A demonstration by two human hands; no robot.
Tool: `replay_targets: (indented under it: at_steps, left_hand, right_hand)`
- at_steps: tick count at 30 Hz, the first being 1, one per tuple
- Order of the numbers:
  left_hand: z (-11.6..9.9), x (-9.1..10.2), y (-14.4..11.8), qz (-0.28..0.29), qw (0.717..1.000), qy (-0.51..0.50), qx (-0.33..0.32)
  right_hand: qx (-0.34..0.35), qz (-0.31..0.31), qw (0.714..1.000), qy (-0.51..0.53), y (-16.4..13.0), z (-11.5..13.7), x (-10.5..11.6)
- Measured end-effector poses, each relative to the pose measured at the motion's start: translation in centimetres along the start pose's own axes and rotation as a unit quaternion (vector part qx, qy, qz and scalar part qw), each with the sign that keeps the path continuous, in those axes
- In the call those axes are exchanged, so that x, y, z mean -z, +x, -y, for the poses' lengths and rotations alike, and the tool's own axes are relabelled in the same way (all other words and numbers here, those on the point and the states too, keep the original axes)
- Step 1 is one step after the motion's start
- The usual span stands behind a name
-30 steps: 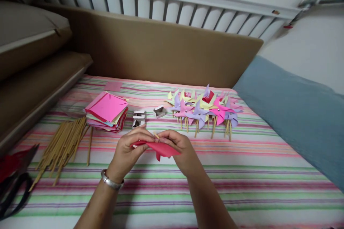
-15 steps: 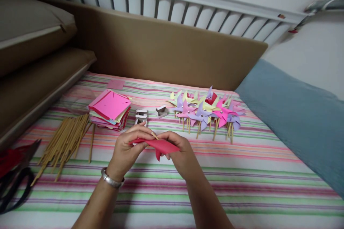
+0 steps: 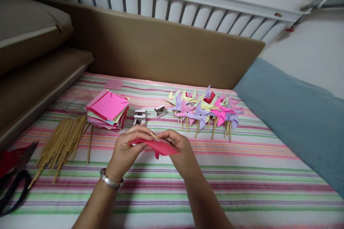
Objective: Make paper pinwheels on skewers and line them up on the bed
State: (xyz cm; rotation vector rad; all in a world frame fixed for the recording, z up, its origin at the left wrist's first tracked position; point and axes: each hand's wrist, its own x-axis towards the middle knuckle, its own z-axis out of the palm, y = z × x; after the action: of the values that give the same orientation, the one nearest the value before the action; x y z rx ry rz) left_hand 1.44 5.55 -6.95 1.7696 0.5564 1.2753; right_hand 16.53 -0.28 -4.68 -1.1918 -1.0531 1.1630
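Note:
Between both hands is a red paper pinwheel (image 3: pixel 162 148), its blades folded and tilted nearly edge-on. My left hand (image 3: pixel 127 144), with a silver bracelet at the wrist, is closed on the pinwheel's left side. My right hand (image 3: pixel 178 145) is closed around its right side, fingers behind the paper. The tip of a wooden stick (image 3: pixel 153 135) pokes up behind the paper between the fingertips; the rest of it is hidden. Just beyond the left fingers stands a small white open box (image 3: pixel 139 115), with another small box (image 3: pixel 160 111) to its right.
Finished pinwheels (image 3: pixel 204 111) in several colours lie at the right back. A stack of cut paper squares (image 3: pixel 109 107) and a pile of wooden sticks (image 3: pixel 60 143) are on the left. Black-handled scissors (image 3: pixel 18 186) lie at the left edge. A brown board (image 3: pixel 161 48) stands behind.
The view has shifted slightly. My right fingers have moved a little closer around the stick's tip, and the red paper has tilted slightly.

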Motion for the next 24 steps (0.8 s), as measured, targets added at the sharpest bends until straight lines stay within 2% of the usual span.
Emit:
replay_targets:
  at_steps: [9,18,24]
  left_hand:
    - [0.04,0.23,0.00,-0.001,1.000,0.005,-0.009]
    - [-0.27,0.01,0.01,-0.009,1.000,0.020,0.009]
    - [-0.37,-0.02,0.00,-0.007,1.000,0.022,0.013]
  right_hand:
    - [0.002,0.004,1.000,0.003,-0.38,0.48,-0.23]
    - [0.008,-0.028,0.999,-0.025,-0.17,0.30,-0.30]
    - [0.023,-0.017,1.000,-0.007,0.03,-0.41,-0.20]
